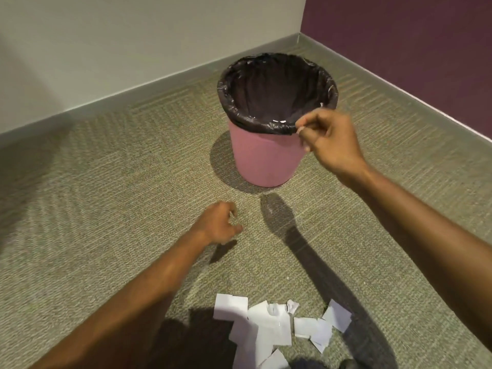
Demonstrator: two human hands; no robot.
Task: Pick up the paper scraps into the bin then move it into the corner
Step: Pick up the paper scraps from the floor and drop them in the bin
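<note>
Scraps (269,326) lay before us, left hand (218,225) curled — we couldn't tell on what — right hand (330,139) pinched the bin (266,161) rim.

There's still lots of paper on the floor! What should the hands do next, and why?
Probably the left hand should reach to the paper scraps and gather a bunch. They lie in a pile on the carpet, while the bin stands open and looks nearly empty. The right hand seems to pinch the bin's rim, so the left looks freer.
</note>
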